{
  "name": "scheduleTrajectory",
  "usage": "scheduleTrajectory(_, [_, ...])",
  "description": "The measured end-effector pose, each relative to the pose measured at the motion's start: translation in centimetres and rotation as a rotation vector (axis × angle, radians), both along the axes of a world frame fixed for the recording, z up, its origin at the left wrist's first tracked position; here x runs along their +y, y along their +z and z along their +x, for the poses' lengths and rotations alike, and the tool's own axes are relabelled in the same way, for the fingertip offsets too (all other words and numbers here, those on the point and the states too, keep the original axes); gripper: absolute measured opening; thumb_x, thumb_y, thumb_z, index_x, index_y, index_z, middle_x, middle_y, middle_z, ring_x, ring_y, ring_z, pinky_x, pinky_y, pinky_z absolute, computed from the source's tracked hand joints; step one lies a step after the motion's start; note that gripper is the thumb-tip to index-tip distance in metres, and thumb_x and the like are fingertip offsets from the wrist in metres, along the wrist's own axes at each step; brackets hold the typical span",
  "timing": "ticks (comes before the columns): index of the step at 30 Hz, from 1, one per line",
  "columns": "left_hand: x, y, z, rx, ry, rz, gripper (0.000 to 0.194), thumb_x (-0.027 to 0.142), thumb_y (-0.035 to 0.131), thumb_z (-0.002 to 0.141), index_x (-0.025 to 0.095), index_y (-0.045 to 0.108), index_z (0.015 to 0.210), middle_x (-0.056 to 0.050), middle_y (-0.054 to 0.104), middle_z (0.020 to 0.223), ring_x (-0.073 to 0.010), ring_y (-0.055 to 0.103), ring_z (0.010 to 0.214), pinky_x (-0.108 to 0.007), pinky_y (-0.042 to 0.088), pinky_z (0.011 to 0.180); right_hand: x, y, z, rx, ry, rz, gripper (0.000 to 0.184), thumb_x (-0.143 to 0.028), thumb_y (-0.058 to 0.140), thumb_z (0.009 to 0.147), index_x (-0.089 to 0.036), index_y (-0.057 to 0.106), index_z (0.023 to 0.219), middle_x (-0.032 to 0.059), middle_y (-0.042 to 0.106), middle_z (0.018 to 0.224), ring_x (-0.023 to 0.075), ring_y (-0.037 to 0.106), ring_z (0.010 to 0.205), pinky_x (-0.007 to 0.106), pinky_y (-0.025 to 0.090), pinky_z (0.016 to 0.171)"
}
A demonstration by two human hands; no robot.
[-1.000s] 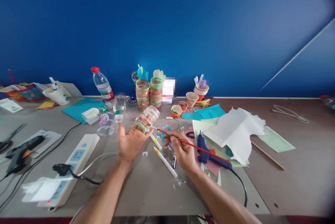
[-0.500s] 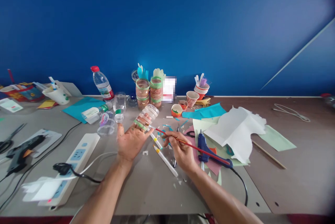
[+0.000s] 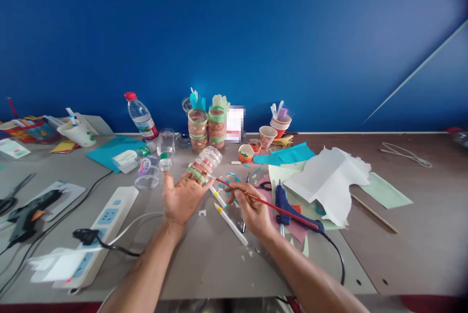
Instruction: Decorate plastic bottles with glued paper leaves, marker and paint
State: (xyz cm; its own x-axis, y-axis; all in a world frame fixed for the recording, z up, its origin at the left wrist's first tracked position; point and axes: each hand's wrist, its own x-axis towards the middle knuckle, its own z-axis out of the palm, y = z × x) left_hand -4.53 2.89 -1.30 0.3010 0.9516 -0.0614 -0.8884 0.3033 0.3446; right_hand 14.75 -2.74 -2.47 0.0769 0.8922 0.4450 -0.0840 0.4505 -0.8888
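My left hand (image 3: pixel 183 196) is palm up at the table's middle, its fingers pushed inside a clear cut plastic bottle piece (image 3: pixel 205 162) ringed with green and brown bands. My right hand (image 3: pixel 252 208) pinches a thin red-handled paintbrush (image 3: pixel 263 201), whose tip touches the side of the bottle piece. Two white glue sticks (image 3: pixel 228 220) lie on the table between my hands.
A blue glue gun (image 3: pixel 283 205) rests on coloured paper right of my right hand. White paper (image 3: pixel 329 179), paper cups (image 3: pixel 268 136), decorated jars (image 3: pixel 207 127), a water bottle (image 3: pixel 141 117) stand beyond. A power strip (image 3: pixel 102 225) and black glue gun (image 3: pixel 29 210) lie left.
The brush tip has slid slightly left along the bottle piece; both hands stay almost where they were.
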Motion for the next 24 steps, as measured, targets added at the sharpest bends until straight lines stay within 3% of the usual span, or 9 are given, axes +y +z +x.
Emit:
scheduleTrajectory(7, [-0.2, 1.2, 0.2, 0.027, 0.062, -0.097, 0.079, 0.074, 0.024, 0.093, 0.018, 0.057, 0.139, -0.015, 0.061, 0.144, -0.0274, 0.045, 0.145, -0.058, 0.004, 0.126, 0.0, 0.1, 0.1, 0.008, -0.040, -0.011, 0.024, -0.040, 0.058, 0.097, -0.021, 0.073, 0.097, 0.0067, 0.076, 0.088, 0.0156, 0.069, 0.062, 0.029, 0.055, 0.061])
scheduleTrajectory(13, [-0.3, 0.5, 0.6, 0.064, 0.003, -0.055, 0.081, 0.075, 0.019, 0.094, 0.021, 0.057, 0.140, -0.014, 0.064, 0.140, -0.0249, 0.048, 0.142, -0.051, 0.002, 0.127, 0.0, 0.3, 0.2, 0.016, -0.004, 0.018, 0.023, -0.039, 0.058, 0.098, -0.021, 0.072, 0.101, 0.0032, 0.072, 0.073, 0.0166, 0.069, 0.062, 0.030, 0.054, 0.063])
scheduleTrajectory(20, [-0.3, -0.1, 0.6, 0.112, -0.020, -0.060, 0.079, 0.073, 0.020, 0.095, 0.021, 0.058, 0.140, -0.014, 0.067, 0.135, -0.0271, 0.052, 0.139, -0.053, 0.011, 0.126, 0.1, 0.1, 0.2, 0.022, -0.014, 0.000, 0.024, -0.040, 0.058, 0.097, -0.021, 0.073, 0.102, 0.0051, 0.074, 0.080, 0.0169, 0.069, 0.062, 0.032, 0.055, 0.064])
scheduleTrajectory(24, [-0.4, 0.2, 0.8, 0.120, 0.020, -0.081, 0.081, 0.073, 0.022, 0.095, 0.017, 0.056, 0.143, -0.017, 0.065, 0.138, -0.0268, 0.047, 0.143, -0.051, 0.012, 0.127, 0.2, -0.1, 0.3, 0.010, -0.011, 0.003, 0.022, -0.036, 0.056, 0.098, -0.022, 0.073, 0.101, 0.0056, 0.074, 0.085, 0.0163, 0.069, 0.062, 0.031, 0.055, 0.064])
